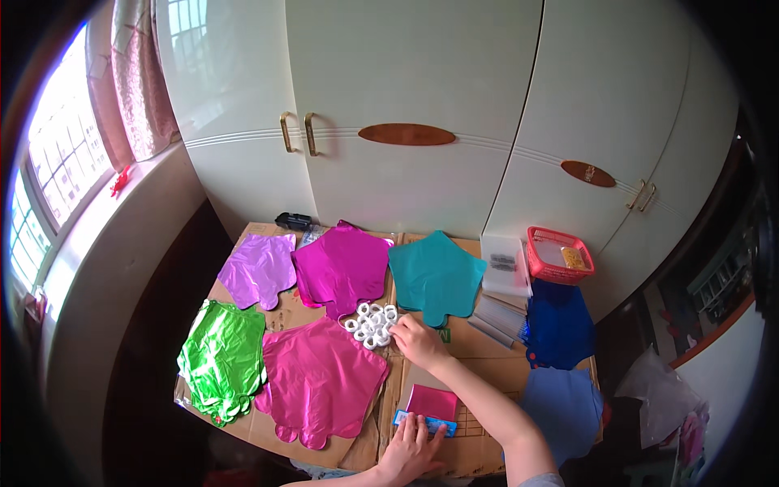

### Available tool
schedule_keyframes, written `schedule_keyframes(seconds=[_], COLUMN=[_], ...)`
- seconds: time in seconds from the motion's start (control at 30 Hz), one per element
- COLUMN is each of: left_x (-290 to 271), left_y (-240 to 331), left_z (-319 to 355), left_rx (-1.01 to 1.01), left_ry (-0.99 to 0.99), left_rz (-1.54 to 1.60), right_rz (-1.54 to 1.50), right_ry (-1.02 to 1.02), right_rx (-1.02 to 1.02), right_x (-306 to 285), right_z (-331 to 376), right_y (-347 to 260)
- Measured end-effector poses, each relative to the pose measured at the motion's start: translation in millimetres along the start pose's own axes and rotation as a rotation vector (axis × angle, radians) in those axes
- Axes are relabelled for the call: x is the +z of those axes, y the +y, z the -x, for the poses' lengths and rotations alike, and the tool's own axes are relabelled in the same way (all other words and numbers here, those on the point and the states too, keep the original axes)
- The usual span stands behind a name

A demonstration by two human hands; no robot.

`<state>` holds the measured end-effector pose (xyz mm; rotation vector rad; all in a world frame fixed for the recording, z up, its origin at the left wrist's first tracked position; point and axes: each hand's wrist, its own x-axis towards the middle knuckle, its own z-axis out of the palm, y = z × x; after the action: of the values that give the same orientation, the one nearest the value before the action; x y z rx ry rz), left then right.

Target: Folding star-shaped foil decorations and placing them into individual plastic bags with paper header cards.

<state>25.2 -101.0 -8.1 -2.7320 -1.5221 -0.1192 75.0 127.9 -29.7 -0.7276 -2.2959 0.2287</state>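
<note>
My right hand reaches to the right edge of a pile of small white rings, its fingers pinched at one ring; the fingertips partly hide it. Lower down, my left hand lies with fingers stretched over a blue-printed strip, pressing it to the cardboard. Just above the strip is a folded pink foil piece; whether the two are joined I cannot tell. Left of the hands, large pink foil sheets lie flat in a stack with lobed edges.
Around lie foil stacks: green, lilac, magenta, teal, dark blue and light blue. Clear sleeves and a red basket stand right on the cardboard. White cabinets rise behind.
</note>
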Motion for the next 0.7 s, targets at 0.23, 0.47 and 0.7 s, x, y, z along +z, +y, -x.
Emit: schedule_keyframes(seconds=[0.23,0.47,0.7], left_x=[-4,6,10], left_y=[-1,0,0], left_z=[1,5,4], left_rx=[-0.001,-0.005,0.004], left_ry=[-0.006,0.021,0.069], left_rz=[0.021,0.016,0.029], right_rz=[0.279,0.184,-0.321], right_ry=[-0.029,-0.373,-0.513], right_rx=[-0.163,-0.281,0.516], right_x=[-81,-107,-101], right_z=[19,72,91], right_y=[-11,3,-4])
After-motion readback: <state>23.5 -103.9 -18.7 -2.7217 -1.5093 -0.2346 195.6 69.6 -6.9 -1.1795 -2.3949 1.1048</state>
